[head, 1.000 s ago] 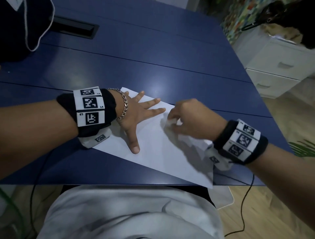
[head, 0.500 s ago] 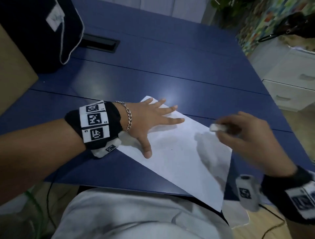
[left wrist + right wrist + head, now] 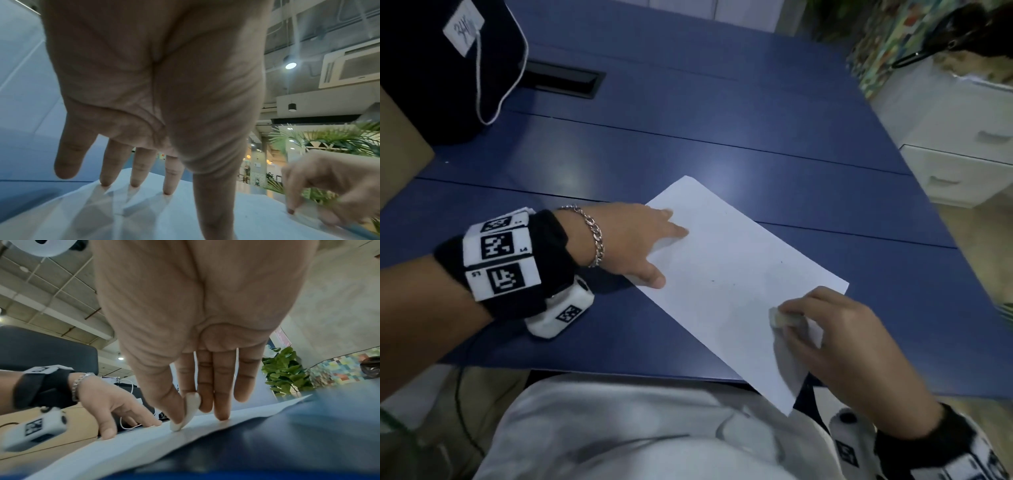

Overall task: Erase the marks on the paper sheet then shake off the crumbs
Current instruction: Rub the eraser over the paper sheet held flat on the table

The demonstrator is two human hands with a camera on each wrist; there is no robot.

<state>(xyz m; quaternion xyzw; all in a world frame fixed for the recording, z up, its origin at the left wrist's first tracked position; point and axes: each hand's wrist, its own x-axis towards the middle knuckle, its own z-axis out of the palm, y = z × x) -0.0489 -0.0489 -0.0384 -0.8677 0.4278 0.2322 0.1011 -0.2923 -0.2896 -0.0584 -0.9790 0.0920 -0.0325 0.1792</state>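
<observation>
A white paper sheet [image 3: 726, 274] lies slanted on the blue table [image 3: 688, 137], its near corner past the table's front edge. My left hand [image 3: 640, 236] presses on its far left edge with straight fingers [image 3: 135, 170]. My right hand [image 3: 835, 339] pinches a small white eraser [image 3: 782, 318] between thumb and fingers, low at the sheet's right side. In the right wrist view the eraser [image 3: 188, 412] touches the paper [image 3: 144, 439] with its tip. A few faint dark specks show on the sheet.
A dark bag [image 3: 438, 68] with a white cord sits at the table's far left, beside a black cable slot [image 3: 561, 82]. White drawers [image 3: 959, 144] stand to the right. My lap in light clothing [image 3: 637, 435] is below the table edge.
My right hand with the eraser came down from above the sheet's right edge onto its lower right part. The left hand slid back toward the sheet's far left edge.
</observation>
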